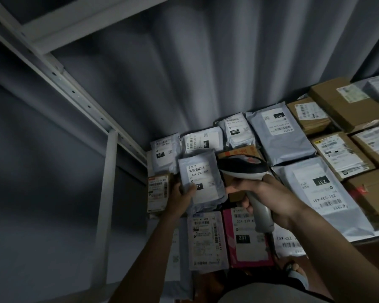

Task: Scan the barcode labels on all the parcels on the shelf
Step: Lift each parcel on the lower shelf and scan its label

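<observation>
My left hand [182, 194] grips a small grey mailer parcel [202, 181] by its lower left edge, its white barcode label facing up and reading 231-239 K01. My right hand [265, 196] holds a grey and black handheld barcode scanner [244, 169] by its handle, the scanner head hovering just right of that parcel. Many other parcels lie flat on the shelf: grey mailers [280, 136], a large grey mailer marked 231 [324, 193], brown cartons [346, 101] and a pink box [247, 239].
A white metal shelf upright [106, 193] and slanted beam [59, 77] stand at the left. Grey corrugated wall [184, 73] is behind the parcels. A small brown labelled box [158, 192] sits left of my left hand. A red glow [362, 190] shows on a carton at right.
</observation>
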